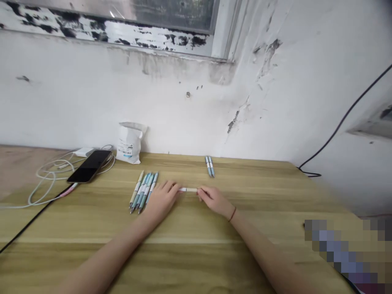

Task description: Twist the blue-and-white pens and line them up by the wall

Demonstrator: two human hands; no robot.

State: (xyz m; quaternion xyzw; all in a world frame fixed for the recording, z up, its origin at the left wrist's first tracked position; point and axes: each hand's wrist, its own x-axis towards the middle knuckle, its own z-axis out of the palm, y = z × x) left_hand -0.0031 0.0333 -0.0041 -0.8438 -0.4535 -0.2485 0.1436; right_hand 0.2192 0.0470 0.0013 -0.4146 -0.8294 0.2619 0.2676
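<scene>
Our left hand (162, 200) and right hand (214, 201) were nearly closed — fingertips pinching either end of a white pen barrel (188, 189) above the desk (245, 183) — with a row of pens (143, 192) left and two pens (210, 166) far.

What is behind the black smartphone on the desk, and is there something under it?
Behind the smartphone sit a white charger and a loop of white cable. The cable seems to pass under the phone, but the phone covers whatever lies beneath it.

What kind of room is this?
Probably a plain room with a work spot: a wooden desk, a phone beside white cables, and a peeling white wall under a window.
</scene>
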